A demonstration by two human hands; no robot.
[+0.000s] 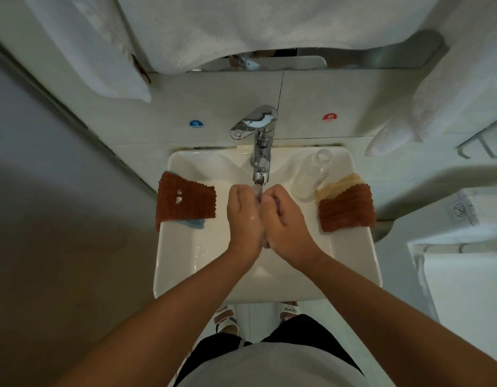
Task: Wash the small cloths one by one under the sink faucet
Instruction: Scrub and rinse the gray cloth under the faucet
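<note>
1. Both hands at frame center over the white sink, pressed together under the chrome faucet spout.
2. Left hand: fingers curled inward toward the right hand, foam on the knuckles. Whether they clamp a cloth, cannot tell.
3. Right hand: fingers curled in against the left hand; whether they clamp anything, cannot tell.
4. A pale wet bit shows between the hands at 12 o'clock, right below the spout; cloth or water, unclear.
5. Rust-brown cloth on the sink rim at 9 o'clock of the hands, foam specks on top, over a blue cloth that peeks out underneath.
6. Second rust-brown cloth on the rim at 3 o'clock, overlapping a cream cloth.
7. Clear glass on the rim at 1 o'clock, beside the cream cloth.
8. White towels hang at 12 o'clock above the faucet.
</note>
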